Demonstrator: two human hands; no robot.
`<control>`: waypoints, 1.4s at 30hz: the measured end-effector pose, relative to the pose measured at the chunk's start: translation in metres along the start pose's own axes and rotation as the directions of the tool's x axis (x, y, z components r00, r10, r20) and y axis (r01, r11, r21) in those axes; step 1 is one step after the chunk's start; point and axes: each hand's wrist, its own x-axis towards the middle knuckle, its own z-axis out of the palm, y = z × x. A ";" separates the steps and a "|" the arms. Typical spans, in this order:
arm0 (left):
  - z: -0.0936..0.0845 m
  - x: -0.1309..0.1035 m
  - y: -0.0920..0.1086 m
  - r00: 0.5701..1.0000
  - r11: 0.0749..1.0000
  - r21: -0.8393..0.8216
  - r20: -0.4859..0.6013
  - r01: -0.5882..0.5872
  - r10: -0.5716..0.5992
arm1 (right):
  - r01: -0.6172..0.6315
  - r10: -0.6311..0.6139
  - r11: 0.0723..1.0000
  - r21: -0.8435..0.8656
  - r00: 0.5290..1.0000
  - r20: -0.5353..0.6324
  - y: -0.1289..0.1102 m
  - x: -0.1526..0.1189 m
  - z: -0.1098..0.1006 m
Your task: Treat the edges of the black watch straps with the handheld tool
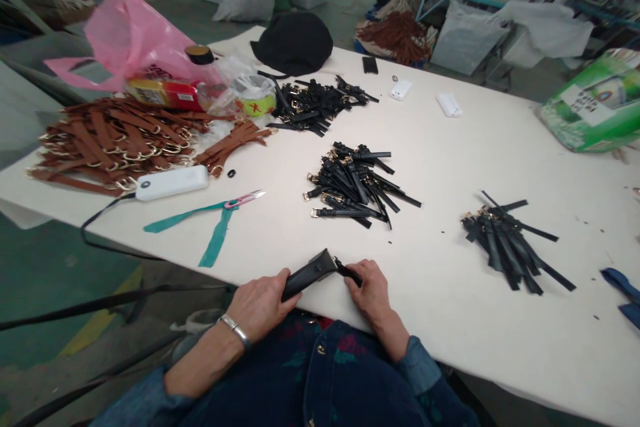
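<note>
My left hand (263,303) is closed around a black handheld device (311,275) shaped like an electric hair clipper. Its wide end points up and to the right. In my right hand (371,290) is a short black strap (349,272), pinched by the fingers, with its far end at or very near the device's head; whether they touch is unclear. Beyond my hands lies a pile of black buckle straps (357,183) with gold-coloured buckles. Another bunch of black straps (507,240) lies to the right, and a further heap of black straps (320,101) sits at the back.
Brown buckle straps (110,140) cover the table's left, beside a white power bank (173,183) with a cable. Small thread snips (245,199) with teal ribbon lie nearer. A pink bag (135,40), a black cap (294,43) and a green package (595,103) stand along the far side.
</note>
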 end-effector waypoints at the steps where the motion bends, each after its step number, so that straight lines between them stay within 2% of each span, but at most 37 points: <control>1: 0.000 0.000 -0.002 1.000 1.000 -0.005 0.009 0.007 -0.007 | -0.006 0.006 1.000 -0.013 1.000 -0.001 -0.002 0.001 0.001; 5: 0.002 -0.005 -0.001 1.000 1.000 -0.013 0.023 0.006 -0.006 | -0.016 0.017 0.999 -0.039 1.000 0.003 -0.004 0.004 0.002; 11: 0.005 -0.012 0.014 0.990 0.992 -0.076 0.081 -0.105 0.111 | -0.003 0.003 1.000 0.004 1.000 0.030 0.001 0.007 -0.001; 18: 0.005 -0.008 0.019 0.997 0.997 -0.052 0.050 -0.049 0.052 | -0.056 0.055 0.998 0.030 0.998 0.042 0.006 0.010 0.000; 24: 0.004 -0.006 0.013 0.998 0.997 -0.064 0.045 0.036 -0.033 | -0.076 0.074 0.997 0.027 0.996 0.044 0.001 0.012 -0.002; 31: 0.011 -0.001 -0.005 0.994 0.993 -0.052 -0.004 0.108 -0.109 | -0.128 0.125 0.991 0.028 0.988 0.090 0.000 0.016 -0.010; 38: 0.013 -0.001 -0.014 0.994 0.992 -0.068 0.011 0.107 -0.107 | -0.121 0.117 0.991 0.058 0.991 0.065 0.003 0.019 -0.011; 42: 0.015 -0.002 -0.013 0.998 0.992 -0.103 0.003 0.067 -0.067 | -0.194 0.185 0.973 0.124 0.979 0.082 0.004 0.022 -0.009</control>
